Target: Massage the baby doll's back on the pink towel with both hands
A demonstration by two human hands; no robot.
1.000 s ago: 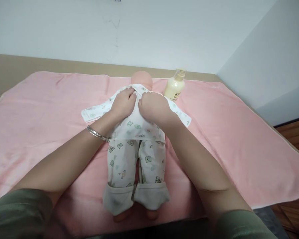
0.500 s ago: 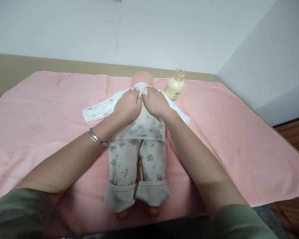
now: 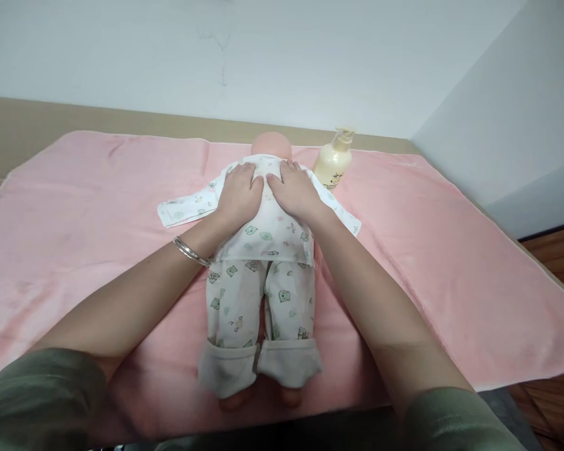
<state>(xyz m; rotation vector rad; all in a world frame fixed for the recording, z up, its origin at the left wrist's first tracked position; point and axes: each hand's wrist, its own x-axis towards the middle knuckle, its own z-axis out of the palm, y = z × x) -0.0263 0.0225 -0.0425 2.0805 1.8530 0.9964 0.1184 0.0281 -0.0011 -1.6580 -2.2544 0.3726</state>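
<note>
A baby doll (image 3: 271,145) lies face down, its head away from me and its feet towards me. It wears a white printed top (image 3: 272,241) and matching trousers (image 3: 289,297) with the cuffs turned up. My left hand (image 3: 240,195) rests flat on the left side of its upper back, fingers pointing to the shoulder. On the right side of the back lies my right hand (image 3: 295,191), also flat with the thumb out. Neither hand grips the cloth. The doll's arms stretch outward inside the sleeves, and its face is hidden.
A pink towel (image 3: 98,207) spreads beneath the doll over a table (image 3: 23,122). To the right of the doll's head stands a pale yellow pump bottle (image 3: 333,160). A white wall (image 3: 122,56) rises behind, with another wall on the right.
My hands have slid slightly apart, the left one moving outward, so more cloth shows between them. The top's neck area looks smoother. The doll and the bottle stay in place.
</note>
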